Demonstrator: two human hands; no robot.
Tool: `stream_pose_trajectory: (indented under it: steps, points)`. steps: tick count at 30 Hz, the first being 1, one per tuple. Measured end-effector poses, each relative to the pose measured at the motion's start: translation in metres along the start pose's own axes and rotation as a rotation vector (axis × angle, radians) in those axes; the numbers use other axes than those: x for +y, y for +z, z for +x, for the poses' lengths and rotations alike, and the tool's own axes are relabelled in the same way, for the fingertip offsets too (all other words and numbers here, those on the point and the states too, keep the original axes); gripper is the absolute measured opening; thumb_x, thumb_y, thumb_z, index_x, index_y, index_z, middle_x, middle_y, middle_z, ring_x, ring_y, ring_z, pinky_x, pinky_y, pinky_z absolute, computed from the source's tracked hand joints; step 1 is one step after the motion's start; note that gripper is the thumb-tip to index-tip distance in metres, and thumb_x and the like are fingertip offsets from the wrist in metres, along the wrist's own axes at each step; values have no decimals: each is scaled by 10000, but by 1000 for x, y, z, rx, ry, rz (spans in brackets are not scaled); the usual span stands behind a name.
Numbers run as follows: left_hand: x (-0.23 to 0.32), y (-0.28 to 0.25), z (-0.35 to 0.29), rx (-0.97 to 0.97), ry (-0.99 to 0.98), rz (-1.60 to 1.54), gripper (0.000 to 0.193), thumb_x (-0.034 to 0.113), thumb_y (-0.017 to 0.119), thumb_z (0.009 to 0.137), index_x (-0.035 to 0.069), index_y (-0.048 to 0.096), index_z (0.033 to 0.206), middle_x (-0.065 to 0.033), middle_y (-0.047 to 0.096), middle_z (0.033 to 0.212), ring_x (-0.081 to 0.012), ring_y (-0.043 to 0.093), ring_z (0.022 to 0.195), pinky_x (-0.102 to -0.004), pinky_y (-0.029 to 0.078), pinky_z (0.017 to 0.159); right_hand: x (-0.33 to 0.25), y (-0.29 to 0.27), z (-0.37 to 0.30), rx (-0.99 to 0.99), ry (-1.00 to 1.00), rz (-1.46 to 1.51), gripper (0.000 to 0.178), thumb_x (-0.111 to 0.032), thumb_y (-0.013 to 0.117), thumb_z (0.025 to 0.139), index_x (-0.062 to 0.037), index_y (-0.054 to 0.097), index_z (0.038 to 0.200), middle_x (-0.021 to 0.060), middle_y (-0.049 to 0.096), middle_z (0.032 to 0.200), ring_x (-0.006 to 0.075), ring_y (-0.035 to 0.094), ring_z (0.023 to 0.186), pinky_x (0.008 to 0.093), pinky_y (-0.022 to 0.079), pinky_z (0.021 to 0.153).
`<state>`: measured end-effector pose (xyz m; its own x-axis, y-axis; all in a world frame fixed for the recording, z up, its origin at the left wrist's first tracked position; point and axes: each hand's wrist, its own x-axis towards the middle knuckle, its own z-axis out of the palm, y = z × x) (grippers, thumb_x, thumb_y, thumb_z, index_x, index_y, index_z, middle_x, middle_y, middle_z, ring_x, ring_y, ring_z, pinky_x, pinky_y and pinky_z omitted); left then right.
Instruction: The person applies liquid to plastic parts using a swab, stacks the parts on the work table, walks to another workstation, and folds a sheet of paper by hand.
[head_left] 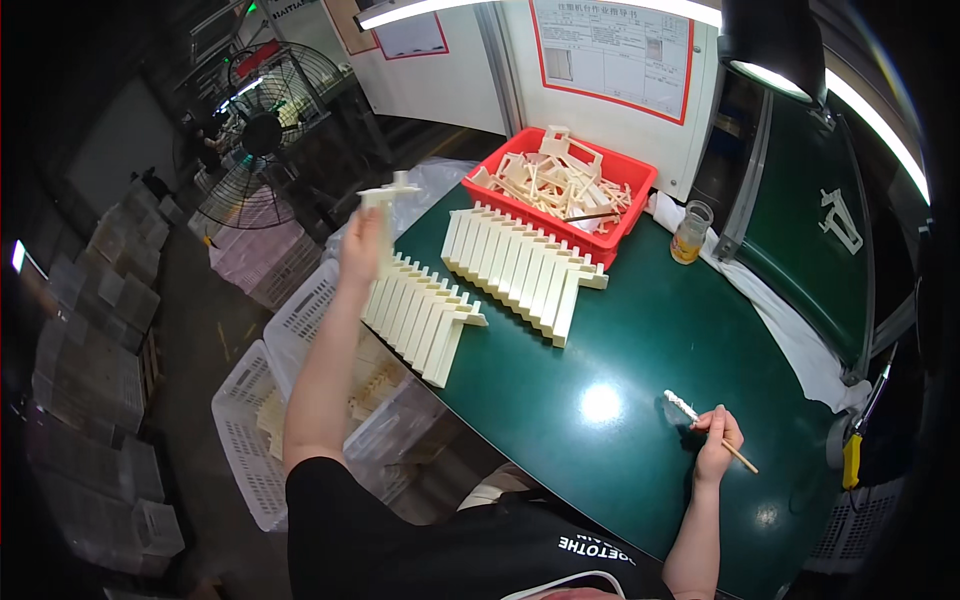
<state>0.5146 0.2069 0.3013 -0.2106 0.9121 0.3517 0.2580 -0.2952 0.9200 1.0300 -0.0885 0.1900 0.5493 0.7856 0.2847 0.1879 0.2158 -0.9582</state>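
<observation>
Left of centre, the left hand (361, 248) grips a cream part (384, 195); lower right, the right hand (716, 442) pinches a stick (741, 456). Swinging low could knock nearby parts (421, 322) off the tabletop (540, 420).

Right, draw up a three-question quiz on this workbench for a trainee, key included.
1. Short answer: which hand holds the wooden stick with the white tip?
2. True or false: loose cream parts lie in the red bin.
3. Multiple choice: what does the left hand hold? (a) a glass jar, (b) a cream piece, (c) a sheet of paper.

Key: 1. The right hand. 2. True. 3. b.
</observation>
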Motion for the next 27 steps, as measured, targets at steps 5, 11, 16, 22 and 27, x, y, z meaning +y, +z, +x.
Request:
stream_pose_trajectory:
  steps: [5,11,16,22,27]
  points:
    - [-115,-116,50,304,-30,604,457,389,527,984,5,619,1213,-184,691,1096,-351,663,995,-394,489,858,4,8,0,-41,60,60,421,-216,498,1034,-9,539,670,63,584,671,119,558,591,245,448,583]
    - [-190,-116,27,-70,-434,397,428,363,498,976,-23,663,1059,-236,695,975,-379,664,960,-442,500,836,13,5,-3,-25,88,15,421,-214,486,1033,-39,525,653,39,568,640,100,544,566,237,414,563]
    - [-185,-102,23,-125,-382,599,389,328,539,969,-28,664,1066,-172,721,938,-307,690,820,-404,520,767,18,3,-2,7,116,56,423,-227,484,1039,-49,527,658,35,561,639,102,538,559,236,405,555]
    - [-174,-127,19,81,-416,633,353,317,625,914,-12,689,1023,-177,718,942,-313,694,851,-405,528,781,22,13,1,-44,127,113,424,-231,477,1043,-50,531,663,37,566,643,102,541,558,230,403,550]
    - [-147,-76,8,43,-286,806,371,321,561,928,8,684,1086,-212,700,1025,-382,654,1008,-438,501,885,21,6,-3,-23,133,79,419,-225,482,1039,-48,536,664,38,573,645,101,545,557,231,403,545]
